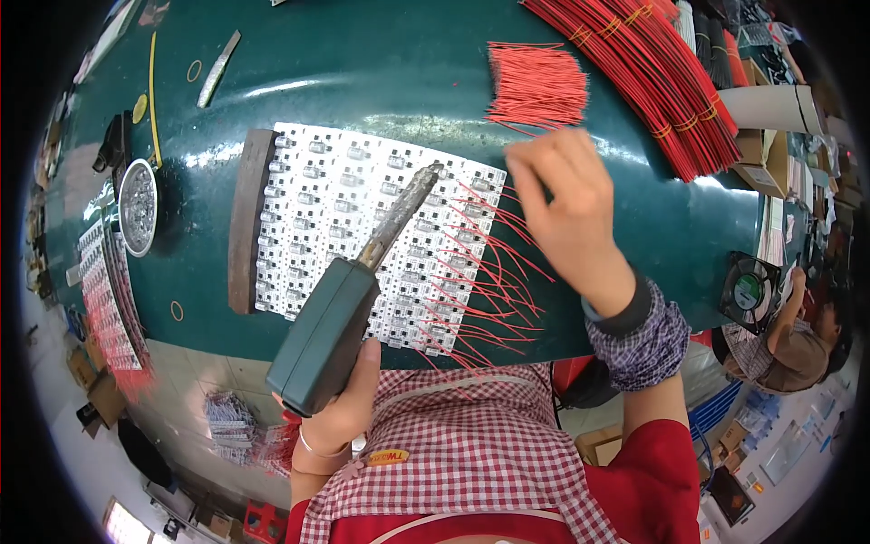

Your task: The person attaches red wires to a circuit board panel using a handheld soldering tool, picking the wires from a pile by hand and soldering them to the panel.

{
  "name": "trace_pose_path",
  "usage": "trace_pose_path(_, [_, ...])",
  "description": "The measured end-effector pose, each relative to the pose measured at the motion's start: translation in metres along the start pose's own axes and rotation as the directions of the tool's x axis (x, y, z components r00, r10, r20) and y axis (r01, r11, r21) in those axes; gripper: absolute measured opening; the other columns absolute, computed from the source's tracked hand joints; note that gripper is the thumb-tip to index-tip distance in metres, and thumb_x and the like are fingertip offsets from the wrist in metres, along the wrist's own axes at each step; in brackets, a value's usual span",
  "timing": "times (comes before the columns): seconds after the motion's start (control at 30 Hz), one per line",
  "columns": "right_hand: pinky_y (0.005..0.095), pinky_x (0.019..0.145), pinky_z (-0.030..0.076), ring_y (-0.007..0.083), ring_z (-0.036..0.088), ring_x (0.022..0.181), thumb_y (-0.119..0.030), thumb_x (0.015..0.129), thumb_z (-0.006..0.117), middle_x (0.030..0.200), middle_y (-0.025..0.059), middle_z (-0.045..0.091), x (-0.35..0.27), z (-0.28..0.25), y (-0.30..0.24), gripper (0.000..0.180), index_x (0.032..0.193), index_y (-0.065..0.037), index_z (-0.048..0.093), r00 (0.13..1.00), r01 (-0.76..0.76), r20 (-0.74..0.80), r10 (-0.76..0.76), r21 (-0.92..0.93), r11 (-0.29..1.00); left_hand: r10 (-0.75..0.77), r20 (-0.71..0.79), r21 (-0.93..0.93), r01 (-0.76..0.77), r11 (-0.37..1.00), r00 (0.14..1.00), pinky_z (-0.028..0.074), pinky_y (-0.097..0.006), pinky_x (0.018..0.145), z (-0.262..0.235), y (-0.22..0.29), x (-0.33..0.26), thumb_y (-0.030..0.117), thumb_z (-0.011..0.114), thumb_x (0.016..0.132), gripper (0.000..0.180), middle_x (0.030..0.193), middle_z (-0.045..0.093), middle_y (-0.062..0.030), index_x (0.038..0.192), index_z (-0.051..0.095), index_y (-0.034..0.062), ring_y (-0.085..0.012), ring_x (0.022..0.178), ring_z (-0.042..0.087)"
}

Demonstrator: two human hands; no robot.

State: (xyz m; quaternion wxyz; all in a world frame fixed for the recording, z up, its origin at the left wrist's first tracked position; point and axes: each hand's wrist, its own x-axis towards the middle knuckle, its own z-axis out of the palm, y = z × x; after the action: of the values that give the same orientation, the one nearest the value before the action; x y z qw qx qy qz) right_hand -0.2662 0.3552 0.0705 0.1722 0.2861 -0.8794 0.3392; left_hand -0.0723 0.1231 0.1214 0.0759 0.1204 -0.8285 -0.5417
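My left hand (349,399) is wrapped round the handle of a green soldering gun (324,326). The gun's dark, worn metal tip slants up and right over a white circuit board panel (362,263), ending near its upper right part. Rows of small components cover the panel, and thin red wires (489,272) stick out from its right side. Beyond the panel's upper right corner is my right hand (571,204), slightly blurred, with fingers curled and thumb close to them. Whatever its fingertips pinch cannot be made out. A stack of cut red wires (537,83) lies just beyond that hand.
A dark bar (249,222) lies along the panel's left edge. Further left are a bowl of metallic bits (138,208), tweezers (219,69) and wired panels (109,290). Tied red wire bundles (643,82) lie far right, with a small fan (749,288) nearer. Another person (793,340) sits at right.
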Motion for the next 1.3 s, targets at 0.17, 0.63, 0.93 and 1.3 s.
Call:
trace_pose_path(0.17, [0.0421,0.075,0.051,0.0299,0.060,0.091,-0.003,0.085,0.073,0.091,0.0086,0.058,0.016,0.006,0.025,0.011,0.092,-0.005,0.065,0.996,-0.051,0.071,0.061,-0.128,0.990,-0.113,-0.040,-0.010,0.113,0.994,0.993,0.055,-0.032,0.089,0.002,0.002,0.004,-0.008,0.077,0.081,0.044,0.114,0.071,-0.0097,0.124,0.067,-0.0021,-0.0184,0.099,0.069])
trace_pose_path(0.63, [0.0414,0.073,0.051,0.0317,0.061,0.085,0.005,0.084,0.069,0.090,0.0113,0.060,0.002,0.006,-0.003,0.017,0.097,-0.003,0.062,0.986,-0.034,0.165,0.006,0.170,0.985,-0.218,0.024,-0.046,0.219,0.975,0.976,0.055,-0.030,0.082,0.007,-0.007,0.004,-0.006,0.079,0.083,0.043,0.112,0.070,-0.0085,0.124,0.066,-0.0014,-0.0163,0.094,0.067])
trace_pose_path(0.93, [0.0402,0.073,0.051,0.0316,0.063,0.085,0.006,0.084,0.069,0.091,0.0116,0.063,-0.001,0.006,-0.004,0.014,0.096,-0.001,0.066,0.975,-0.052,0.220,0.021,0.133,0.990,-0.051,-0.080,-0.012,0.050,0.999,0.995,0.054,-0.028,0.061,0.025,-0.003,0.022,0.002,0.079,0.081,0.017,0.082,0.072,-0.0088,0.096,0.073,-0.0032,-0.0124,0.065,0.066])
trace_pose_path(1.3, [0.0412,0.074,0.051,0.0306,0.061,0.084,0.003,0.085,0.065,0.088,0.0099,0.059,-0.001,0.008,-0.003,0.012,0.095,-0.003,0.065,0.978,-0.018,0.209,-0.007,0.120,0.993,-0.057,0.013,0.043,0.057,0.997,0.998,0.052,-0.030,0.064,0.025,0.000,0.027,-0.003,0.074,0.080,0.012,0.086,0.069,-0.0099,0.092,0.071,-0.0022,-0.0198,0.066,0.062])
